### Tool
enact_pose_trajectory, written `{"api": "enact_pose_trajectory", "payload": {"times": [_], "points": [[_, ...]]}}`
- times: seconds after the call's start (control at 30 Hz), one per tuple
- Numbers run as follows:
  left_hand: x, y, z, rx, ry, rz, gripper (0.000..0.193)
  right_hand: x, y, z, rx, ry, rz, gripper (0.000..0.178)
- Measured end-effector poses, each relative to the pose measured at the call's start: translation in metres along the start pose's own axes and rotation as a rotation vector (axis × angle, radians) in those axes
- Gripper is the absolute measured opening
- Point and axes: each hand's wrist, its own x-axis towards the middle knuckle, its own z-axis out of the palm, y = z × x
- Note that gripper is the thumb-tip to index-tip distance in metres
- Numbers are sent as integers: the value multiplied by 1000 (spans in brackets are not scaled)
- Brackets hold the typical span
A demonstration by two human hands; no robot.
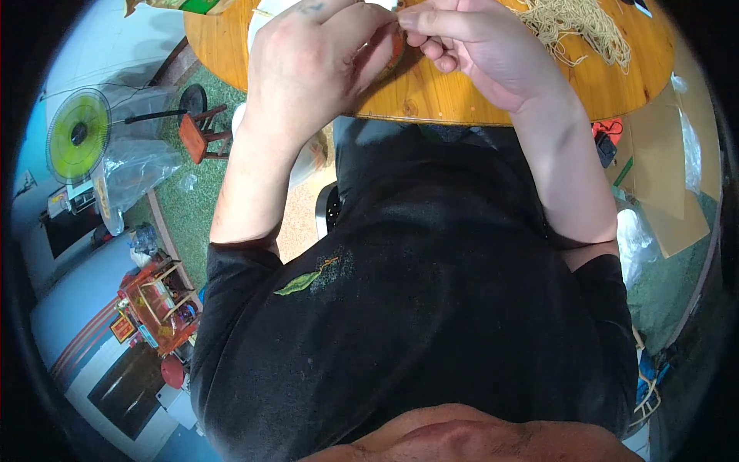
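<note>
Above the near edge of the round wooden table [431, 102], my two hands meet at the top of the view. My left hand [308, 61] is closed, its fingers curled in, with its back toward me. A small bit of orange and green [398, 48] shows beside its fingers; what it is cannot be made out. Thumb and forefinger of my right hand [481, 50] pinch together right next to the left fingertips, the other fingers curled loosely. Whatever lies in the pinch is too small to name. A white round-edged thing [256, 25] is partly hidden behind my left hand.
A loose heap of beige string [581, 31] lies on the table at the right. At far left, a green package [202, 6] rests at the table's edge. A green fan [78, 135] and a small reddish stool [196, 138] stand left; cardboard [662, 154] leans right.
</note>
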Motion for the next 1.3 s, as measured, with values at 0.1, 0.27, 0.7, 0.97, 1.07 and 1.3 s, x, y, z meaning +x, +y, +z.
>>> {"api": "enact_pose_trajectory", "payload": {"times": [0.1,0.27,0.7,0.97,1.07,1.3], "points": [[-1,-29,44,-323,290,170,15,2,1,3,24,-5,2,19],[1,-5,7,-229,-3,-222,9,5,10,1,-79,-52,-145,18],[-2,-20,14,-910,-162,-621,13,11,24,6,-151,-64,-259,18],[-6,-47,30,-1186,-215,-737,12,19,30,4,-231,-105,-333,9],[-7,-72,55,-1695,-174,75,12,20,33,2,-83,-162,-274,11],[0,-38,15,-1496,-135,-761,15,22,35,0,24,-186,-255,12]]}}
